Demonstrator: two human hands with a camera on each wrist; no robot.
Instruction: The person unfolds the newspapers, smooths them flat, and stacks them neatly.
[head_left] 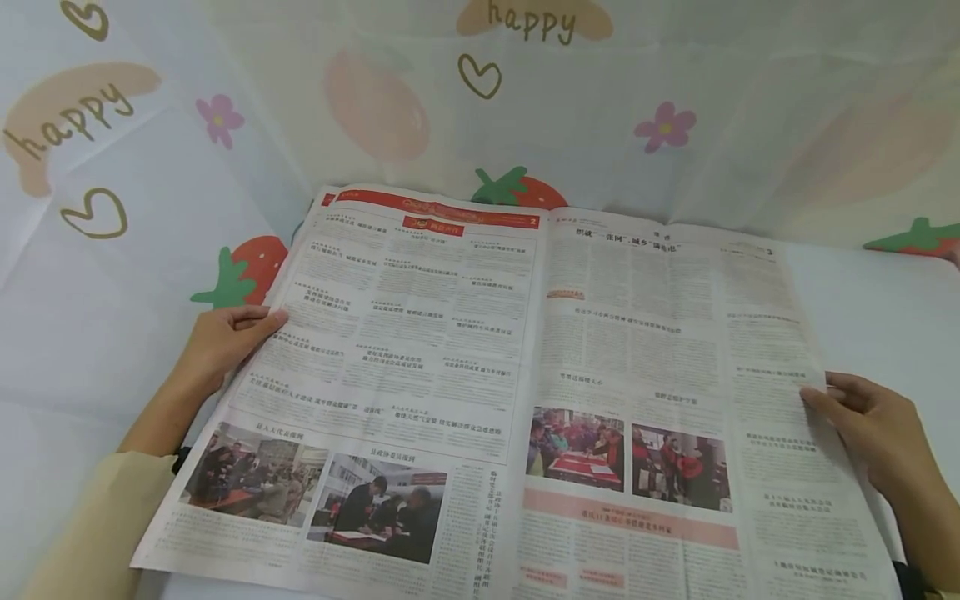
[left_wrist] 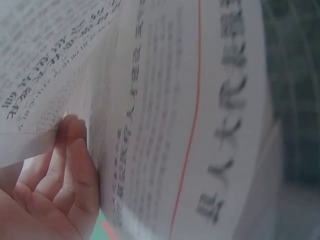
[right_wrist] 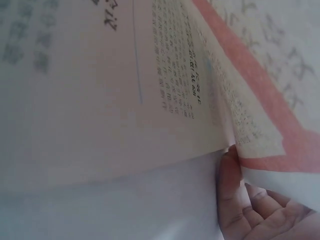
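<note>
A newspaper (head_left: 517, 350) lies spread open before me, red-headed page on the left, a page with two photos and a pink band on the right. My left hand (head_left: 225, 342) pinches its left edge, thumb on top of the page. In the left wrist view the fingers of this hand (left_wrist: 65, 185) are partly hidden behind printed paper (left_wrist: 150, 120). At the opposite edge, my right hand (head_left: 873, 425) pinches the sheet with its thumb on the front. In the right wrist view its curled fingers (right_wrist: 255, 210) sit beneath a page with a red stripe (right_wrist: 260, 85).
A white cloth (head_left: 60, 350) printed with strawberries, hearts, flowers and "happy" covers the surface and rises behind the paper. Light sleeve fabric (head_left: 86, 533) shows at my left forearm. Dark bands sit at both wrists, partly covered by the newspaper.
</note>
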